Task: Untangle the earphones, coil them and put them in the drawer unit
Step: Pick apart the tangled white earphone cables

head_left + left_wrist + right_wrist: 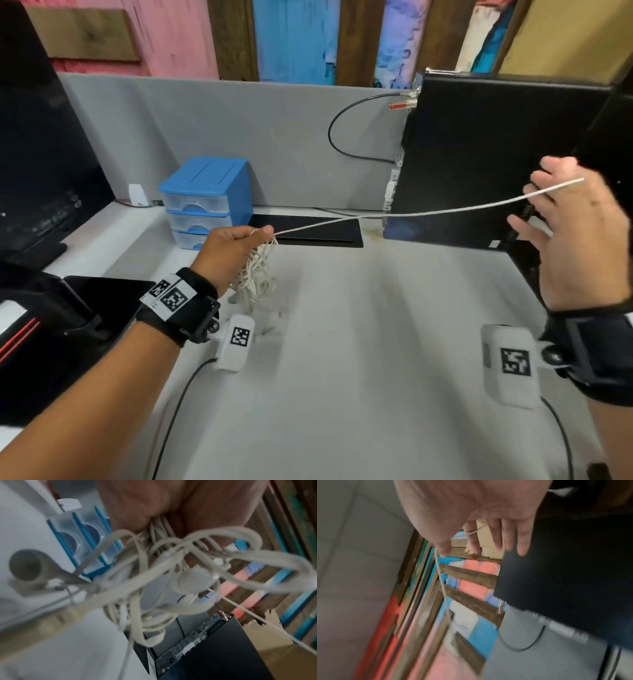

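My left hand [262, 233] grips a tangled bundle of white earphones [257, 277] above the grey desk [376, 342]. In the left wrist view the tangle [171, 577] hangs from the curled fingers, and an earbud [25, 566] sticks out to the left. One taut strand [411, 215] runs rightwards to my right hand [541, 193]. That hand pinches it between thumb and forefinger, with the other fingers spread. The right wrist view shows the strand [442, 585] leaving the thumb. The blue drawer unit [205, 192], with three clear drawers all closed, stands behind the left hand against the partition.
A black computer case [496, 154] stands upright just behind the right hand, with a black cable [335, 137] looping from it. A monitor [41, 137] stands at the left. A black cover plate [318, 233] lies flat on the desk, and dark devices [68, 308] lie front left.
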Motion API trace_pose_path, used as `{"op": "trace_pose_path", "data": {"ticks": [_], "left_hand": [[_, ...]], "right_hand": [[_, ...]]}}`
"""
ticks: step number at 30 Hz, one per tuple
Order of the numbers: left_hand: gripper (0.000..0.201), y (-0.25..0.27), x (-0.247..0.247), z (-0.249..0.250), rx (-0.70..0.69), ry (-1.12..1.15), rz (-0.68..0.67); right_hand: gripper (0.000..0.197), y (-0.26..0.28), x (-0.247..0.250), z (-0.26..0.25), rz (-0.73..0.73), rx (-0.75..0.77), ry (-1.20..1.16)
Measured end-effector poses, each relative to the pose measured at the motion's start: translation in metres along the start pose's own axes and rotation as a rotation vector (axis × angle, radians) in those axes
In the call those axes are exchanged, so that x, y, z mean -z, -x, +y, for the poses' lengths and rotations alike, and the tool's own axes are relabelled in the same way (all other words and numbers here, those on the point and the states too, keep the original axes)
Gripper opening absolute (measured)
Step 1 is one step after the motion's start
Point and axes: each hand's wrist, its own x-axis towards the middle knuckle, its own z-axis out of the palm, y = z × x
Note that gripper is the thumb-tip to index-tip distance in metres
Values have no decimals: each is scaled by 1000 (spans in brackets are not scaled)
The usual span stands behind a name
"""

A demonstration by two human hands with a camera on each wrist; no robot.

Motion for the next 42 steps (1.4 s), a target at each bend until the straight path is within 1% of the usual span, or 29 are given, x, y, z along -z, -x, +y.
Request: {"op": "trace_pose_path", "data": {"ticks": [2, 3, 5, 6, 7, 9, 10, 12, 13, 14, 15, 17, 19, 21, 22, 24, 26, 28, 30, 33, 38, 42], "left_hand": [[20, -1, 1, -2, 19, 22, -5], [21, 0, -1, 0, 8, 34, -7], [29, 4, -5, 6, -21, 57, -33], [35, 7, -8, 9, -27, 66, -53], [38, 9, -10, 12, -31, 81, -72], [31, 13, -14, 17, -27, 122, -92], [27, 15, -16, 19, -31, 144, -105], [32, 20, -20, 24, -22, 201, -157], [37, 22, -23, 27, -4, 231, -178], [41, 23, -24, 29, 13, 253, -189], [45, 25, -24, 31, 27, 266, -199], [51, 28, -26, 35, 28, 284, -244], [51, 33, -28, 39, 12, 336, -305], [37, 37, -31, 40, -3, 398, -351], [29, 39, -33, 40, -5, 418, -372], [20, 43, -36, 40, 15, 437, -418], [15, 46, -39, 40, 53, 447, -442], [12, 49, -41, 40, 60, 438, -440], [9, 49, -42, 39, 54, 396, -427], [21, 48, -42, 36, 56, 330, -434], [31, 54, -41, 42, 70, 341, -568], [36, 57, -38, 47, 132, 413, -670]], "right_hand": [[31, -2, 3, 6, -70, -50, 115], [33, -2, 3, 10, -121, -113, 173], [35, 5, -4, 20, -237, -276, 295], [32, 7, -6, 27, -299, -316, 360], [28, 10, -8, 34, -375, -324, 437], [29, 17, -11, 44, -587, -313, 600], [31, 22, -13, 46, -702, -315, 651], [24, 31, -19, 47, -871, -314, 683], [29, 36, -22, 45, -937, -287, 695], [39, 40, -24, 45, -992, -255, 716], [47, 42, -26, 44, -1023, -227, 726], [51, 46, -32, 38, -1021, -172, 646], [48, 52, -41, 28, -919, -180, 467], [45, 61, -52, 21, -791, -211, 266], [40, 67, -58, 20, -747, -225, 188], [26, 79, -68, 20, -705, -260, 111], [18, 87, -74, 20, -694, -312, 82], [12, 88, -73, 16, -684, -355, 64], [10, 87, -69, 8, -686, -354, 65], [10, 86, -67, 2, -649, -339, 65], [13, 82, -67, 14, -514, -272, 186], [14, 81, -67, 16, -509, -220, 197]]}}
